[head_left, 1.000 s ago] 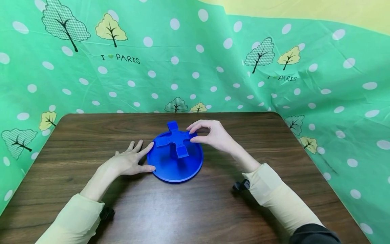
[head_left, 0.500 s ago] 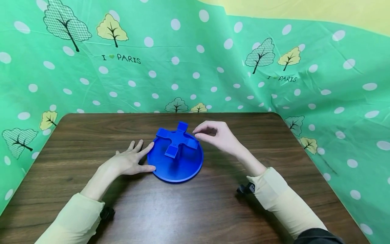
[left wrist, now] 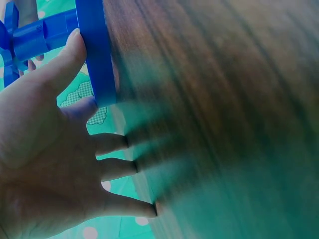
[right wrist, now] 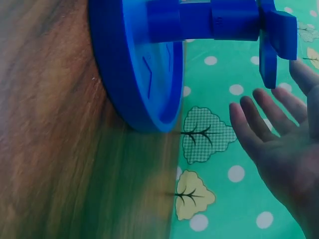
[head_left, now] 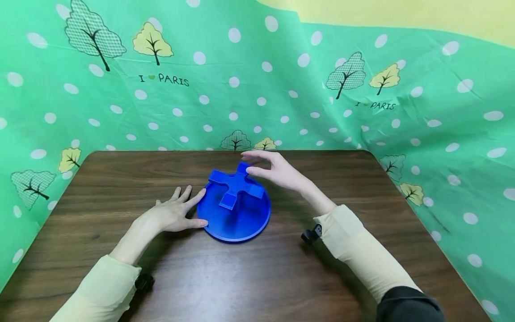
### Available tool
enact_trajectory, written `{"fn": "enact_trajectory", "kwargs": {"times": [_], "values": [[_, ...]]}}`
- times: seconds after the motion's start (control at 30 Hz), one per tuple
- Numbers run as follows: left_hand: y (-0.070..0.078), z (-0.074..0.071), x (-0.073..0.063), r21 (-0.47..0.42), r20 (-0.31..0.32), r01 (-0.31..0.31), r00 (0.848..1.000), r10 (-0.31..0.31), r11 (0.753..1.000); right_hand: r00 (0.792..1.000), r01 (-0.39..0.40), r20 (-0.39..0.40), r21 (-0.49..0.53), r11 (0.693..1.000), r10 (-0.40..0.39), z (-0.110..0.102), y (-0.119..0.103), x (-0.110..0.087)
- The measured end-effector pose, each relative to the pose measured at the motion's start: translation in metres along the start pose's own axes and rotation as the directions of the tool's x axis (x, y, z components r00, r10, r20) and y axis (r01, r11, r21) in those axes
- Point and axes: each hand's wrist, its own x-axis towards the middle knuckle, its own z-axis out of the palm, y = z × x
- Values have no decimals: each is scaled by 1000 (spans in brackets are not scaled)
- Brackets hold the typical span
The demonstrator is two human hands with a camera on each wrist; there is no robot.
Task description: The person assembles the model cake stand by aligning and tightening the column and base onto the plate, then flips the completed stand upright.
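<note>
A blue round base [head_left: 233, 229] lies flat on the table, its raised rim facing up. From it a blue post [right wrist: 214, 21] rises to a blue cross-shaped top [head_left: 236, 182] with several stubby arms. My left hand [head_left: 169, 216] touches the base's left rim with thumb and index finger, the other fingers spread straight onto the tabletop. Beside the cross's far arm is my right hand [head_left: 277, 170], its thumb overlapping that arm's tip in the head view. In the right wrist view, its fingers are spread and loosely bent around nothing, with the thumb tip right at the cross.
The brown wooden table [head_left: 225, 281] has rounded far corners. Behind it and along the right side hangs a green dotted cloth [head_left: 193, 107] printed with trees. Small black devices are strapped at both wrists, such as the left wrist camera [head_left: 144, 281].
The cross-shaped top has turned clockwise. My right hand let go of its right arm, drew back, then moved left and away to the far arm. My left hand stayed on the rim.
</note>
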Motion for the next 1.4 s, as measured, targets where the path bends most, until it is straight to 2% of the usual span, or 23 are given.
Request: {"fn": "enact_trajectory", "kwargs": {"times": [0.23,0.57,1.03,1.23,1.4], "values": [[1,0,2,6,4,1,1000,-1,1000,996,-23,87,-70,997,30,2,0,4],[0,0,1,2,-16,-6,1000,6,1000,998,-9,58,-61,998,12,-1,0,-3],[0,0,1,-2,-11,-2,1000,2,1000,999,-41,29,-69,997,43,-9,-1,-32],[0,0,1,3,-8,-5,1000,5,1000,998,-51,44,-79,996,54,-10,-3,-48],[0,0,1,5,-7,-8,1000,8,1000,997,-22,71,-99,995,30,-11,-5,-56]]}}
